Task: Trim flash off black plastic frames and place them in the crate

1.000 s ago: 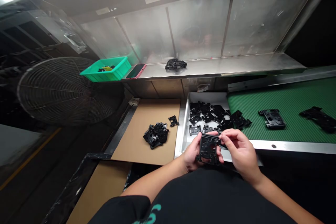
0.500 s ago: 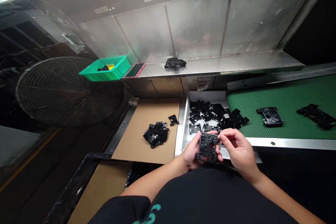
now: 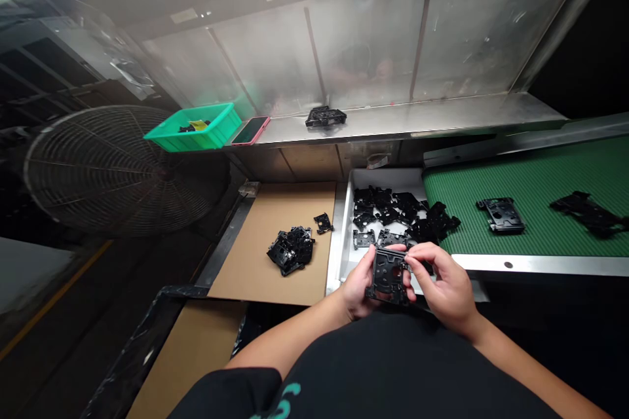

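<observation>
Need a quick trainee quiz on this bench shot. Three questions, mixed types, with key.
1. Multiple choice: what does the left hand hold?
A) a screwdriver
B) a black plastic part
C) a roll of tape

2. True or false: the phone lies on the metal shelf, beside the green bin.

3. Fill in: the heap of black parts left of the tray rests on brown ____.

Key: 1. B; 2. True; 3. cardboard

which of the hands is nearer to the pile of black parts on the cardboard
Left. The left hand is right of the pile and slightly nearer the body; the right hand is farther right, by the right edge of the held black part.
</observation>
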The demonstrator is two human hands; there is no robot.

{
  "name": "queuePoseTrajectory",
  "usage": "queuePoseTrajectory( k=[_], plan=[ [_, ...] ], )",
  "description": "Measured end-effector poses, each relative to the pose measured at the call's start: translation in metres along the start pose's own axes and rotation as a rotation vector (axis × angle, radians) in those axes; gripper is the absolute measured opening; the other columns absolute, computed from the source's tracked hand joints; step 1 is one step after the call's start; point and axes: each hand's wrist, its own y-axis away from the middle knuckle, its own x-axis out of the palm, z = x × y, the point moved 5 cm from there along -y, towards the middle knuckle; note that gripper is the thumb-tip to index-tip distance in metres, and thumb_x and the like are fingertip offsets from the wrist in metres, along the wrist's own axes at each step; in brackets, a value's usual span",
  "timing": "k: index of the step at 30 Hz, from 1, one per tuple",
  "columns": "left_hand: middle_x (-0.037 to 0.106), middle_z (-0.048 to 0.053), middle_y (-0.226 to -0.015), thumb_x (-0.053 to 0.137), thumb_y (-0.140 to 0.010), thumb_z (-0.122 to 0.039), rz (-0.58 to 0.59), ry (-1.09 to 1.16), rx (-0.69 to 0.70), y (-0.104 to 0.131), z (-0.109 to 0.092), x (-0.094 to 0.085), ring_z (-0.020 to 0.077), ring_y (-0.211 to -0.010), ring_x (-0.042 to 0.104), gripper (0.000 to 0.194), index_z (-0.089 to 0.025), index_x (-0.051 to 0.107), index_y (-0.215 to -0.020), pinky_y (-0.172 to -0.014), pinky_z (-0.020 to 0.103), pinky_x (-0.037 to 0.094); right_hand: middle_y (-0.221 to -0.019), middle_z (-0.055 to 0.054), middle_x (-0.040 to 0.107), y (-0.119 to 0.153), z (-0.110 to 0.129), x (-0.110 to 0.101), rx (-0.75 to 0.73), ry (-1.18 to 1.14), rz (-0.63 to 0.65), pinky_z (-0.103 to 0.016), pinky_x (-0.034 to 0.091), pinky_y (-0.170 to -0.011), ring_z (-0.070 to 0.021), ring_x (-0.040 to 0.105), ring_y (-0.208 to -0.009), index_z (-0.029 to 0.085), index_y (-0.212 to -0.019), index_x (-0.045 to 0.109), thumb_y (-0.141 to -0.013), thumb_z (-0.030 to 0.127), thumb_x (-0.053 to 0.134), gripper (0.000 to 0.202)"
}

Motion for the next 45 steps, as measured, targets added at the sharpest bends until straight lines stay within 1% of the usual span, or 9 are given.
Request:
queuePoseTrajectory(
  k=[10, 17, 21, 25, 33, 37, 39, 41, 45],
  plan=[
    [0.075, 0.008, -0.094, 0.034, -0.105, -0.069, -0.068, -0.028, 0.030, 0.003, 0.004, -0.008, 0.0235, -0.085, 0.077, 0.064, -0.025, 0.054, -0.148, -0.080, 0.036, 0.060, -0.086, -0.002, 0.071, 0.000, -0.003, 0.004, -0.278, 0.267, 0.034, -0.036, 0.061, -0.078, -0.0207, 0.076, -0.082, 0.025, -0.103, 0.066, -0.100, 0.008, 0.061, 0.018],
    [0.075, 0.010, -0.097, 0.039, -0.103, -0.071, -0.066, -0.031, 0.000, 0.000, -0.003, -0.010, 0.0237, -0.085, 0.077, 0.065, -0.025, 0.058, -0.145, -0.076, 0.034, 0.059, -0.082, 0.001, 0.068, -0.001, -0.009, 0.006, -0.156, 0.110, 0.076, -0.037, 0.063, -0.074, -0.0169, 0.072, -0.067, 0.026, -0.105, 0.067, -0.103, 0.011, 0.060, 0.016],
    [0.074, 0.010, -0.098, 0.038, -0.103, -0.071, -0.013, -0.041, -0.003, -0.001, -0.008, -0.002, 0.0234, -0.083, 0.077, 0.066, -0.025, 0.058, -0.146, -0.077, 0.034, 0.058, -0.098, -0.003, 0.068, -0.003, -0.008, 0.001, -0.011, -0.118, -0.068, -0.031, 0.060, -0.058, -0.0158, 0.070, -0.070, 0.027, -0.104, 0.068, -0.104, 0.021, 0.062, 0.008],
    [0.074, 0.008, -0.093, 0.036, -0.102, -0.073, 0.021, -0.028, -0.010, 0.000, -0.010, 0.001, 0.0218, -0.074, 0.076, 0.067, -0.026, 0.057, -0.145, -0.073, 0.033, 0.057, -0.095, -0.004, 0.069, -0.006, -0.002, -0.002, 0.076, -0.180, -0.195, -0.032, 0.062, -0.066, -0.0179, 0.067, -0.077, 0.026, -0.096, 0.070, -0.101, 0.032, 0.070, 0.007],
    [0.074, 0.009, -0.095, 0.032, -0.099, -0.081, -0.011, -0.086, -0.022, 0.002, -0.011, -0.005, 0.0238, -0.077, 0.076, 0.075, -0.027, 0.054, -0.146, -0.078, 0.040, 0.060, -0.095, -0.005, 0.071, -0.008, -0.013, -0.001, 0.144, -0.177, -0.196, -0.033, 0.063, -0.072, -0.0195, 0.070, -0.081, 0.025, -0.095, 0.072, -0.100, 0.038, 0.073, 0.013],
    [0.076, 0.015, -0.106, 0.027, -0.103, -0.072, -0.355, -0.530, 0.010, 0.006, -0.039, -0.046, 0.0267, -0.092, 0.077, 0.069, -0.020, 0.063, -0.129, -0.088, 0.045, 0.061, -0.100, -0.005, 0.072, -0.007, -0.024, -0.011, 0.178, -0.162, -0.253, -0.034, 0.065, -0.075, -0.0189, 0.075, -0.079, 0.024, -0.098, 0.072, -0.098, 0.038, 0.075, 0.014],
    [0.076, 0.016, -0.112, 0.038, -0.106, -0.056, -0.551, -0.722, 0.021, 0.011, -0.068, -0.078, 0.0257, -0.100, 0.076, 0.051, -0.015, 0.065, -0.119, -0.095, 0.044, 0.060, -0.100, -0.005, 0.072, -0.007, -0.026, -0.019, 0.183, -0.152, -0.299, -0.033, 0.065, -0.073, -0.0177, 0.074, -0.077, 0.023, -0.098, 0.072, -0.098, 0.039, 0.076, 0.016],
    [0.074, 0.015, -0.118, 0.047, -0.107, -0.044, -0.727, -0.837, 0.045, 0.018, -0.101, -0.111, 0.0238, -0.105, 0.073, 0.038, -0.013, 0.062, -0.122, -0.099, 0.043, 0.059, -0.099, -0.005, 0.072, -0.006, -0.027, -0.029, 0.184, -0.137, -0.340, -0.031, 0.065, -0.071, -0.0162, 0.072, -0.075, 0.022, -0.098, 0.073, -0.097, 0.039, 0.076, 0.017],
    [0.065, 0.011, -0.138, 0.066, -0.100, -0.042, -1.094, -1.127, 0.071, 0.045, -0.163, -0.162, 0.0291, -0.129, 0.062, 0.038, -0.017, 0.065, -0.128, -0.112, 0.054, 0.050, -0.096, -0.004, 0.072, 0.003, -0.030, -0.043, 0.226, -0.098, -0.392, -0.029, 0.062, -0.069, -0.0146, 0.069, -0.072, 0.022, -0.099, 0.073, -0.097, 0.039, 0.077, 0.018]
  ],
)
